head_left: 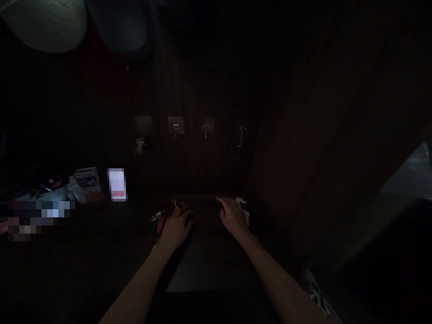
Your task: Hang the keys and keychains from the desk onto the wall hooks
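The scene is very dark. My left hand (175,227) lies palm down on the dark surface, fingers apart, over a small pile of items. Around it show a silvery bunch of keys (157,216), a yellow cord or loop (174,205) and something reddish (160,225) at its left side. What lies under the palm is hidden. My right hand (233,217) rests to the right with the index finger stretched out and the thumb apart. Near its fingertip is a small dark object (211,201) that I cannot name. A pale flat item (240,200) sticks out behind the hand.
Several hooks are fixed to the back wall; keys (139,145) hang from the left hook (144,126), more from the right hook (242,129). At left stand a small box (89,183) and a lit, blurred rectangle (117,184). Caps (47,27) hang above.
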{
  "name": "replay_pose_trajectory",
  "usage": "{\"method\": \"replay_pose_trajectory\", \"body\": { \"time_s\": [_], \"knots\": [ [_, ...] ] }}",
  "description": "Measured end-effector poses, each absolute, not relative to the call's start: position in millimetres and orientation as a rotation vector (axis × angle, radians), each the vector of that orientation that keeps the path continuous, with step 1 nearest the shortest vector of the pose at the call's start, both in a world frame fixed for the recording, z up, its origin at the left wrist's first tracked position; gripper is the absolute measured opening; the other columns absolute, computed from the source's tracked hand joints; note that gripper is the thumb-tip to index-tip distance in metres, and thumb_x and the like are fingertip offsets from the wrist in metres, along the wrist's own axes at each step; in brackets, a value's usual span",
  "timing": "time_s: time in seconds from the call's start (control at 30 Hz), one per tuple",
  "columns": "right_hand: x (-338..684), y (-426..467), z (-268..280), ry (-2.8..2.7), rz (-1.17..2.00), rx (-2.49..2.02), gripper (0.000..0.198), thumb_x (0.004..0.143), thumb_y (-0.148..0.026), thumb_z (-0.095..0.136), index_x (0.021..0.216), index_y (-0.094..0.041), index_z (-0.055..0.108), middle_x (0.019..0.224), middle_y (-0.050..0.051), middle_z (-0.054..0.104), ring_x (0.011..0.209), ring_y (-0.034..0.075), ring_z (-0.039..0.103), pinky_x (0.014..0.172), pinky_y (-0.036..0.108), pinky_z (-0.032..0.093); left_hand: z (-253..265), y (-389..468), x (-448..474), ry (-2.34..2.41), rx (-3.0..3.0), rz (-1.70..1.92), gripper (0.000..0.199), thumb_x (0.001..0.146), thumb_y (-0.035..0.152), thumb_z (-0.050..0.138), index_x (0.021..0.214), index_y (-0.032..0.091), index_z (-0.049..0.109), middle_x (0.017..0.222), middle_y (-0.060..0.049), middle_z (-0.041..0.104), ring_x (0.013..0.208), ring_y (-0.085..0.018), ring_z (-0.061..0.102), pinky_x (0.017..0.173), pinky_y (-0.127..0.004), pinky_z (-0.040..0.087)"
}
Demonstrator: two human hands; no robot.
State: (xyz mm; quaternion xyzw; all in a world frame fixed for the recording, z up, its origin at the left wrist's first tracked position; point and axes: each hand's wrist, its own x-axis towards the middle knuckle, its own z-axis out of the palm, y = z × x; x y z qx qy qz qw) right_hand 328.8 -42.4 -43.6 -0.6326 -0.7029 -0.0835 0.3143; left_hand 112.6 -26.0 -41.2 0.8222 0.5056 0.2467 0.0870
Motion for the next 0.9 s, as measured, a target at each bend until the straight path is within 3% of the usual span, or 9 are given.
{"method": "replay_pose_trajectory", "body": {
  "time_s": [0.13,0.23,0.43,0.53,0.7,0.8,0.9],
  "knots": [
    [319.2,-27.7,-45.1,-1.973,-0.139,-1.722,0.05,0.083,-0.016,0.041,0.133,-0.02,0.039,0.133,0.01,0.049,0.124,0.024,0.04,0.101,0.044,0.028,-42.2,-18.8,98.6,1.694,2.511,0.739,0.024,0.085,0.03,0.046,0.102,0.026,0.062,0.115,-0.006,0.061,0.111,-0.025,0.052,0.1,-0.044,0.03],
    [311.4,-21.7,-47.9,-1.948,-0.087,-1.803,0.046,0.085,-0.021,0.042,0.131,-0.021,0.041,0.133,0.011,0.048,0.125,0.027,0.038,0.101,0.051,0.024,-47.0,-15.2,89.6,1.801,2.459,0.818,0.027,0.086,0.028,0.042,0.108,0.024,0.059,0.116,-0.008,0.061,0.111,-0.025,0.052,0.096,-0.041,0.035],
    [299.4,-33.3,-46.8,-1.992,-0.114,-1.682,0.025,0.087,-0.018,0.04,0.091,-0.023,0.063,0.097,0.004,0.067,0.102,0.019,0.055,0.103,0.045,0.022,-49.0,-15.2,85.0,1.833,2.39,0.837,0.027,0.086,0.022,0.041,0.107,0.02,0.058,0.113,-0.009,0.062,0.108,-0.024,0.053,0.092,-0.037,0.038],
    [301.5,-40.1,-43.5,-2.045,-0.172,-1.582,0.022,0.085,-0.022,0.045,0.074,-0.023,0.065,0.083,0.002,0.067,0.095,0.018,0.055,0.104,0.045,0.021,-51.0,-14.5,84.1,1.801,2.394,0.873,0.026,0.085,0.02,0.041,0.105,0.02,0.058,0.112,-0.009,0.062,0.107,-0.023,0.054,0.091,-0.036,0.039],
    [310.6,-39.1,-45.5,-2.037,-0.17,-1.567,0.029,0.083,-0.035,0.053,0.059,-0.022,0.063,0.078,0.002,0.065,0.09,0.019,0.054,0.101,0.044,0.025,-55.7,-11.6,80.4,1.773,2.363,0.935,0.027,0.081,0.014,0.045,0.103,0.02,0.06,0.107,-0.007,0.065,0.105,-0.022,0.055,0.091,-0.034,0.038],
    [309.6,-38.2,-45.3,-2.007,-0.152,-1.548,0.016,0.08,-0.03,0.056,0.067,-0.022,0.062,0.081,0.001,0.065,0.089,0.019,0.055,0.099,0.042,0.029,-55.6,-10.4,78.8,1.749,2.344,0.965,0.026,0.081,0.013,0.044,0.1,0.021,0.061,0.103,-0.006,0.066,0.1,-0.021,0.058,0.088,-0.033,0.039],
    [300.1,-39.2,-42.3,-2.002,-0.093,-1.491,0.015,0.083,-0.026,0.05,0.093,-0.024,0.062,0.095,0.004,0.066,0.096,0.019,0.056,0.098,0.04,0.03,-53.4,-10.3,78.7,1.775,2.316,0.963,0.026,0.082,0.014,0.042,0.098,0.021,0.061,0.098,-0.007,0.067,0.094,-0.021,0.059,0.085,-0.033,0.04]
  ]
}}
